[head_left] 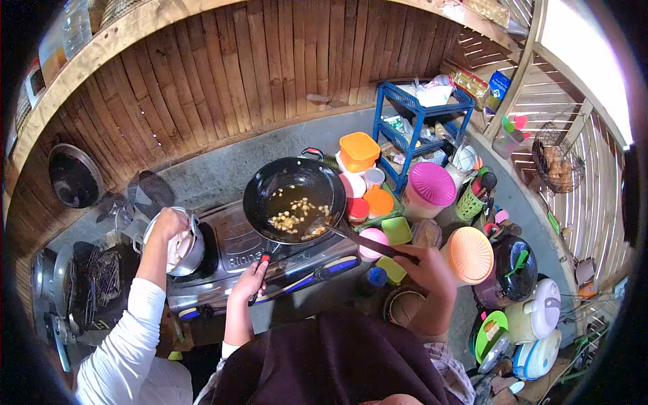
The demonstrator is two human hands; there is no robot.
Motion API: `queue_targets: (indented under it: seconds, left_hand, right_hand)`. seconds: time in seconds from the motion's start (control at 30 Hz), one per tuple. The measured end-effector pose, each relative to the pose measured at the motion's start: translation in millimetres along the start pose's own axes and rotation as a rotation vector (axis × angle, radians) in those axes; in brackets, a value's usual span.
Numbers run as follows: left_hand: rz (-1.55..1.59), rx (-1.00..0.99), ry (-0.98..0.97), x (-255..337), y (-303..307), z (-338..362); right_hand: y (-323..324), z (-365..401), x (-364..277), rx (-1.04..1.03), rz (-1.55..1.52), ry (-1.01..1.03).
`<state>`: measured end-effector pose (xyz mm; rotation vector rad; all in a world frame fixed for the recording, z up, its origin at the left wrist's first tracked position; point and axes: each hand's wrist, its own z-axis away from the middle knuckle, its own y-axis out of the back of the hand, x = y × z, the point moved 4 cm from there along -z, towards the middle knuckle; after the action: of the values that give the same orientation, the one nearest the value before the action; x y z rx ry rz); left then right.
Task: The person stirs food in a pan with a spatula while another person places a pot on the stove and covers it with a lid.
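Two clenched sets of fingers: right hand (425,270) on spatula (364,241), left hand (248,282) hiding its hold at stove (233,237).

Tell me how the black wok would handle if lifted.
The wok probably feels heavy: wide dark metal holding oil and food bits. Its rounded bowl looks apt to rock on the stove, which may be why the left hand grips its handle while the right hand holds the spatula. Tilted, the oil would likely slosh.

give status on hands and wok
Left hand shut on wok handle; right hand holds spatula in wok. Pale bits inside. Another person's hand on pot beside it.
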<state>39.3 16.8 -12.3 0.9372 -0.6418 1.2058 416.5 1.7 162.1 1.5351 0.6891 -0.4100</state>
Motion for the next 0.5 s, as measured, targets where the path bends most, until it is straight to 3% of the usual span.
queue_targets:
  seconds: [0.13,0.23,0.5]
  left_hand:
    - [0.004,-0.003,0.007,1,-1,1]
    - [0.013,-0.003,0.013,1,-2,2]
    - [0.043,-0.002,0.018,3,-3,6]
  right_hand:
    - [19,7,-2,0.097,-0.015,0.065]
    - [27,6,-7,0.020,0.069,-0.025]
    - [3,-5,12,0.026,0.088,-0.022]
